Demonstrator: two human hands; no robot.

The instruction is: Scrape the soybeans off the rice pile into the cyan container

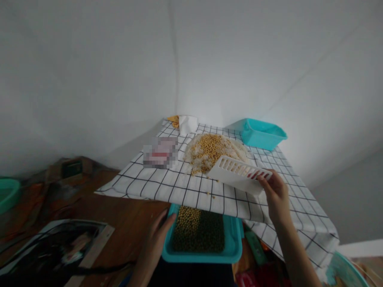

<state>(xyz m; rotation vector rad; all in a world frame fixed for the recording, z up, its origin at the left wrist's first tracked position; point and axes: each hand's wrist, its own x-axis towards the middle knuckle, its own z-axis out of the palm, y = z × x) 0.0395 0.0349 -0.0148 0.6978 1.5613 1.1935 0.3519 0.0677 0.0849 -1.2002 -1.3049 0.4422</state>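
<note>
My right hand (277, 195) grips the near end of a white slotted plastic basket (237, 173), tipped on its side against a pile of yellow beans mixed with white rice (211, 151) on a checked cloth (167, 183). A few loose beans lie on the cloth near the edge. My left hand (155, 235) holds the left rim of a teal tray (233, 249) kept below the cloth's front edge. The tray holds yellow beans (187, 225) on its left side and green beans (212, 235) on its right.
A second teal tub (263, 133) stands at the cloth's far right. A white cloth (188, 123) lies at the far edge by the white wall, and a blurred packet (160, 151) left of the pile. A brown table (119, 215) with dark clutter extends left.
</note>
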